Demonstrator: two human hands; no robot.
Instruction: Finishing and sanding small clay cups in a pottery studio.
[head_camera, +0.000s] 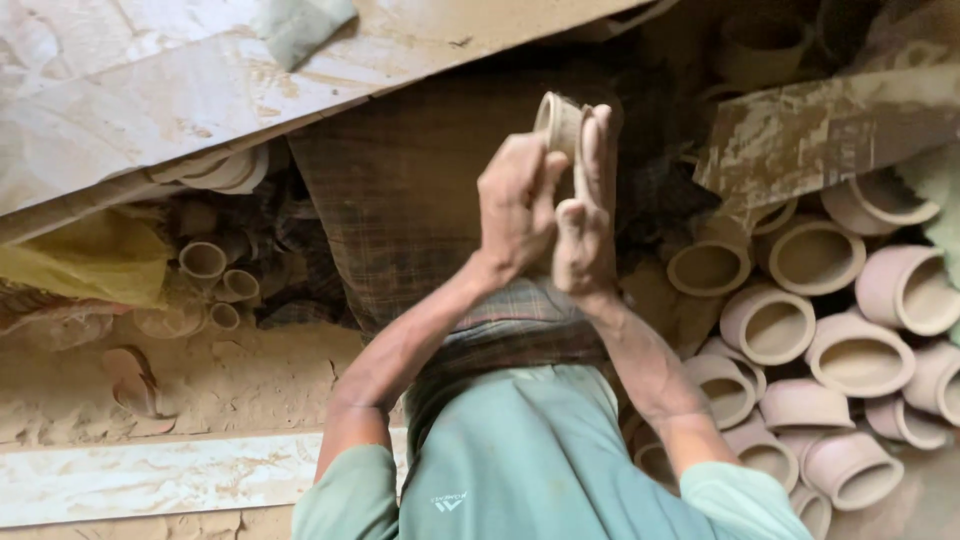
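Note:
Both my hands are raised together over my lap. A small, pale unfired clay pot (558, 122) is pinched between them, tilted with its open mouth toward the upper left. My left hand (515, 205) curls around the pot's near side, thumb against its wall. My right hand (588, 215) lies flat along the pot's right side with the fingers stretched upward. The pot's lower part is hidden behind my fingers.
A dark checked cloth (420, 200) covers my lap. Several larger clay pots (860, 360) lie stacked on their sides at the right. Small clay cups (203, 260) and a yellow bag (95, 260) lie at the left. Clay-smeared boards (150, 100) slant across the top.

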